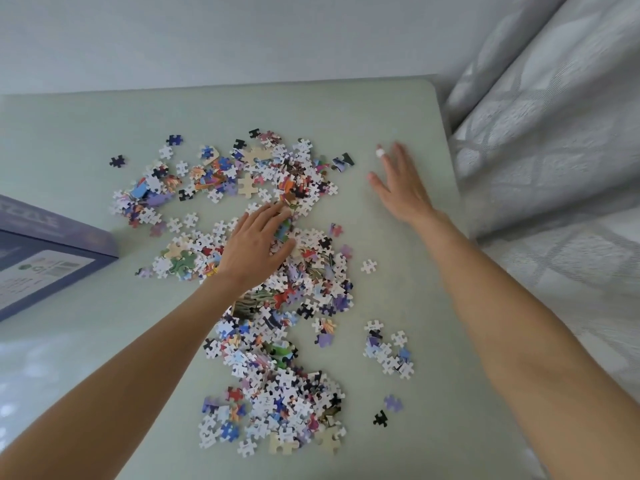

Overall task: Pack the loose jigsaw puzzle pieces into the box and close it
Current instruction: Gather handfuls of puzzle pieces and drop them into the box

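Loose jigsaw pieces (304, 282) lie scattered in a long heap down the middle of the pale green table (408, 237), many face down and white. My left hand (258, 242) rests flat on the heap's upper middle, fingers straight over the pieces. My right hand (401, 183) hovers or rests on bare table to the right of the heap, fingers spread, a white bandage on one fingertip; it holds nothing. The purple puzzle box (52, 254) lies at the left edge, partly out of frame, its printed side showing.
A small cluster of pieces (389, 351) sits apart at the right, with a few strays near the front. A grey patterned curtain (554, 150) hangs beyond the table's right edge. A plain wall stands behind the table's far edge.
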Demonstrator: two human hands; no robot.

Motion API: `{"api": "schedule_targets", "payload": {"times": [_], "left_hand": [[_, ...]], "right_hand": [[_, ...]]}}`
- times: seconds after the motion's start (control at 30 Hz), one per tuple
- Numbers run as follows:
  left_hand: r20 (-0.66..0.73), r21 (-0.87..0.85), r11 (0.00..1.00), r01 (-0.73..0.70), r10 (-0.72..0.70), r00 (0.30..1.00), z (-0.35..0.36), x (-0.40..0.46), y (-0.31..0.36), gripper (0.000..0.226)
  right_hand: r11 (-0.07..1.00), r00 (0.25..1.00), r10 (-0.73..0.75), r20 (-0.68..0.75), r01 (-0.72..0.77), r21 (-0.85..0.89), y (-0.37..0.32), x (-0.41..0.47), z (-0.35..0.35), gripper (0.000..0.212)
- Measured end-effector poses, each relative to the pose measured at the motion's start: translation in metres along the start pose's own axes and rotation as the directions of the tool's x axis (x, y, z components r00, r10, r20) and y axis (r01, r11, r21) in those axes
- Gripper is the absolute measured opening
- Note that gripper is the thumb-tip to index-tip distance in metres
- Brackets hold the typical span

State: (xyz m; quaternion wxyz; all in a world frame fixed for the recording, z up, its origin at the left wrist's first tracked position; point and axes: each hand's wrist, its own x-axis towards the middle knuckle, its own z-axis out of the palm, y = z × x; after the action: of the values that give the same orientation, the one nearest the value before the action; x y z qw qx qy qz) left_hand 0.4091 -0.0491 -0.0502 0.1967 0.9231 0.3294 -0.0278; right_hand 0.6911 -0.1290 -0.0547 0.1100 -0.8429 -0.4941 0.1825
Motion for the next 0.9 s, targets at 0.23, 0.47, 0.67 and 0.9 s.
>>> {"api": "schedule_targets", "payload": {"times": [0.23,0.47,0.67,0.9], "left_hand": [[0.046,-0.057,0.998,-0.017,0.020,0.999,-0.006,-0.023,0.003,0.071],[0.063,-0.145,0.989,-0.040,0.050,0.997,-0.005,-0.076,0.016,0.070],[0.047,-0.125,0.991,-0.038,0.044,0.998,0.011,-0.100,0.025,0.059],[-0.015,-0.139,0.989,-0.048,0.047,0.999,0.021,-0.113,0.026,0.052]], "right_hand": [[0.902,0.894,-0.393,0.214,0.421,-0.100,-0.077,-0.042,0.046,0.076],[0.897,0.905,-0.372,0.205,0.293,0.331,-0.092,-0.157,0.066,0.060],[0.967,0.979,-0.071,-0.193,0.115,0.226,-0.019,-0.165,0.016,0.037],[0.991,0.991,0.135,-0.008,-0.135,0.008,0.012,-0.170,0.042,0.063]]}}
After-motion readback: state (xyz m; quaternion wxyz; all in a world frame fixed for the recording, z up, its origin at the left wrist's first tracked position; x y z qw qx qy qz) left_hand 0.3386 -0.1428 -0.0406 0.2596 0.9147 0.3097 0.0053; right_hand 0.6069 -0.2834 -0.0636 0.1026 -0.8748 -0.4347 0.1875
